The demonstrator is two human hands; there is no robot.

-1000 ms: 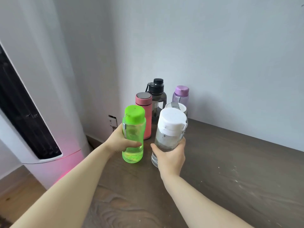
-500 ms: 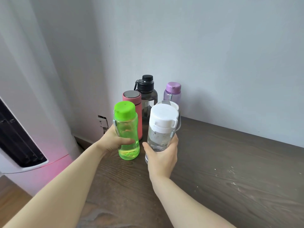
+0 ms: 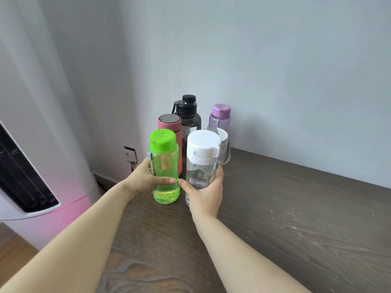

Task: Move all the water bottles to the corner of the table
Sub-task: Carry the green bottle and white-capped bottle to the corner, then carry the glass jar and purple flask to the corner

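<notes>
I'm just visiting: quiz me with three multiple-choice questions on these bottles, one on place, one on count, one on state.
1. Where does the purple bottle stand?
A. against the back wall
B. on the floor
C. in a hand

2. How many bottles show?
A. three
B. six
C. nine

3. What is the green bottle's state?
A. lying down
B. capless
C. upright, gripped by the left hand

Answers: 1 A, it is rearmost on the table. 2 B, six caps are visible. 3 C, fingers wrap it; the right hand grips the white-capped clear bottle.
</notes>
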